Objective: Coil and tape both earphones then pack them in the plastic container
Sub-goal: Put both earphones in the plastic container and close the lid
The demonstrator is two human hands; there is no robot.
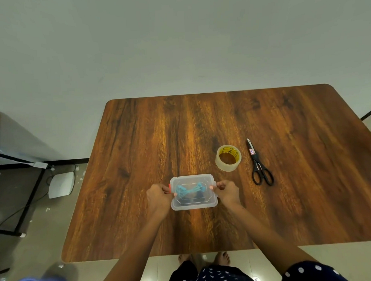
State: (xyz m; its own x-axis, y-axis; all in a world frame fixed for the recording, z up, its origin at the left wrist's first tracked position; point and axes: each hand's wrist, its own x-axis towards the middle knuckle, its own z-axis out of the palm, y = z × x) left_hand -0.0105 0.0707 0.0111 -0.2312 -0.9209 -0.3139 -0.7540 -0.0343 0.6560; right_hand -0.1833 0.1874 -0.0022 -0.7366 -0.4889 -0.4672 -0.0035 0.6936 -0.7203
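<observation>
1. Near the front middle of the brown wood-grain table (pixel 138 142), a small translucent rectangular plastic container (pixel 194 204) with its lid on is held between two hands.
2. The left hand (pixel 158 196) is curled at the container's left end, its fingertips pinching the red latch (pixel 170 188) there.
3. The right hand (pixel 227 191) is curled at the right end, the fingertips pinched on that end's clasp.
4. Both forearms are stretched forward from the lower edge of the view, converging on the container.
5. Through the lid, a light-blue coiled earphone (pixel 189 189) is seen inside, with a darker item beneath that cannot be made out.
6. Beyond and to the right, a roll of clear tape (pixel 228 157) is laid flat, and black-handled scissors (pixel 259 165) are laid just beside it.
</observation>
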